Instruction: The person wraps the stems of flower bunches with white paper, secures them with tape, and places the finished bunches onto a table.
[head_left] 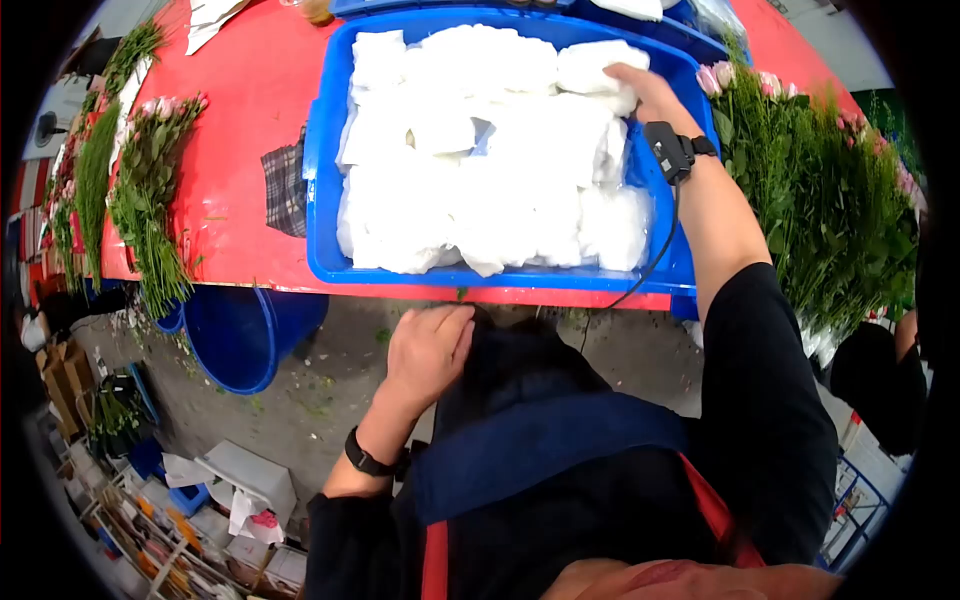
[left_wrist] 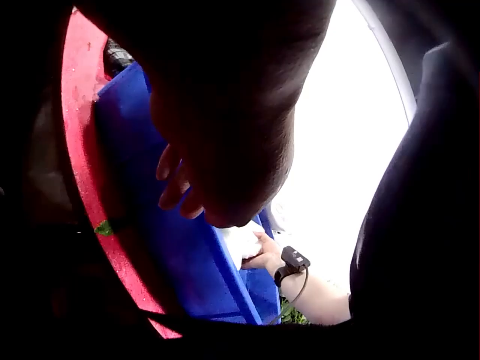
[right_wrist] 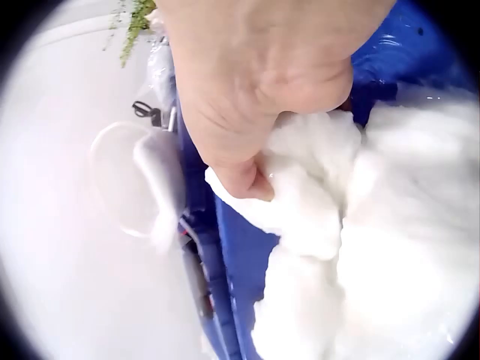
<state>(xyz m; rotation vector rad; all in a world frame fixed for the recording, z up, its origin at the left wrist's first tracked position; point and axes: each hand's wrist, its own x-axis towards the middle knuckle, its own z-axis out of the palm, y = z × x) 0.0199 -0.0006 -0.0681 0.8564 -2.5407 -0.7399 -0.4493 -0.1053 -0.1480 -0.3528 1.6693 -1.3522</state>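
A blue tub (head_left: pixel 322 190) on the table is filled with soft white wads (head_left: pixel 510 170) that look like wet cotton. At its far right corner my right hand (head_left: pixel 655 92) grips one white wad (head_left: pixel 590 66). In the right wrist view, a digit of the right hand (right_wrist: pixel 255 90) presses into this wad (right_wrist: pixel 304 199), and the other fingers are hidden behind the hand. My left hand (head_left: pixel 428 348) hangs loosely in front of the table edge, holding nothing. Dark in the left wrist view, its fingers (left_wrist: pixel 174 196) are loosely bent beside the tub wall (left_wrist: pixel 135 142).
Bunches of pink flowers and greenery (head_left: pixel 815 200) lie right of the tub; more flower stems (head_left: pixel 150 200) lie at the left on the red tabletop (head_left: pixel 235 110). A plaid cloth (head_left: pixel 285 185) touches the tub's left side. Below the table stands a blue bucket (head_left: pixel 230 340). A cable (head_left: pixel 665 255) trails from the right wrist.
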